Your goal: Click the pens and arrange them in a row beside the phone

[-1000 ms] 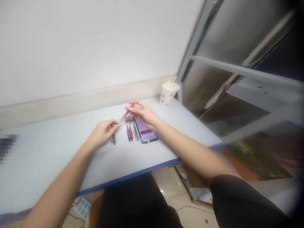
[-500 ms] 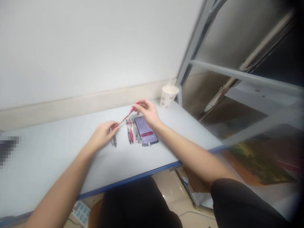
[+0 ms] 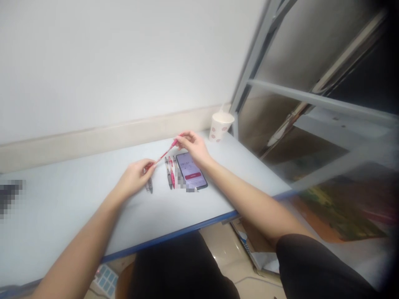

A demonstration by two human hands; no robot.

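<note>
Above the table, a red pen [image 3: 163, 155] slants between my two hands, its thin red middle showing. My left hand [image 3: 139, 173] is closed on the lower left end of it, fingertips pinching. The pink upper end is pinched in the fingers of my right hand [image 3: 192, 145]. Partly under my left hand lie grey pens [image 3: 150, 186]. A grey pen [image 3: 169, 176] and a pink pen [image 3: 172, 178] lie side by side between the hands. Beside them, below my right hand, a phone [image 3: 193, 174] with a lit screen lies flat.
A paper cup [image 3: 220, 126] with a straw or stick in it stands at the back right, near the wall. A grey metal frame [image 3: 246, 93] rises at the table's right. On the left, a dark blurred-out object [image 3: 9, 197] lies on the white table [image 3: 68, 199].
</note>
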